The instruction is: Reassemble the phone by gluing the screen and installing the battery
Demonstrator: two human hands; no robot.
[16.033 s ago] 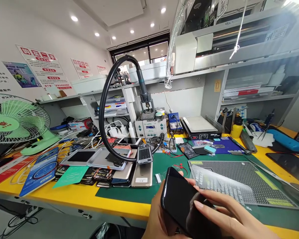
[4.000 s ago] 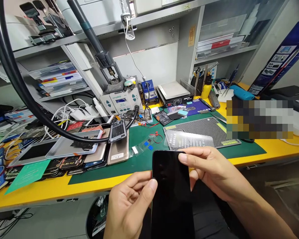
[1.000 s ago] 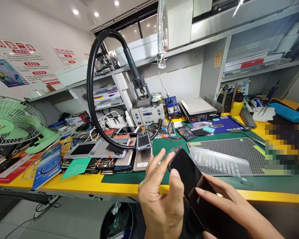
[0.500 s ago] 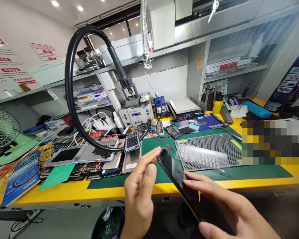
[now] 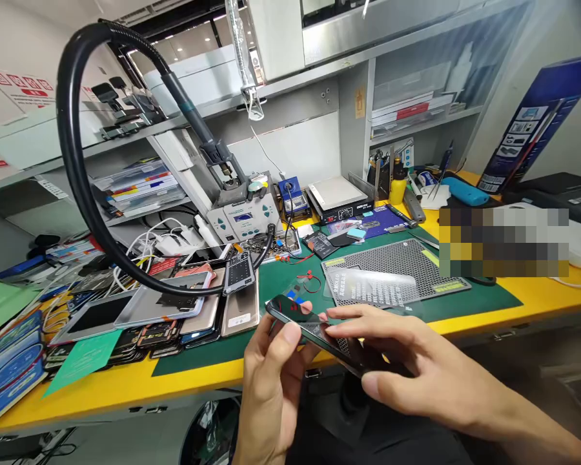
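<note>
A black smartphone [image 5: 341,349] with a glossy, reflecting screen is tilted in front of the bench edge, held between both my hands. My left hand [image 5: 274,381] is closed round its upper left end, thumb on the near edge and fingers partly hidden behind. At the other end my right hand [image 5: 421,361] grips the phone with the thumb on the near edge and fingertips over the far side. Just beyond the phone lies a clear film with white print [image 5: 380,289], resting on a grey perforated plate [image 5: 401,258].
The green mat [image 5: 208,356] covers part of the yellow bench [image 5: 97,400]. Stacked phones and screens [image 5: 169,303] crowd the left, under a black looping hose [image 5: 70,142]. Behind stand a hot-air station [image 5: 244,219], a flat heating plate [image 5: 339,197] and a yellow bottle [image 5: 397,187].
My left hand has closed on the phone's upper end, where it was beside it before. The phone has moved left and lies flatter. The view has shifted right.
</note>
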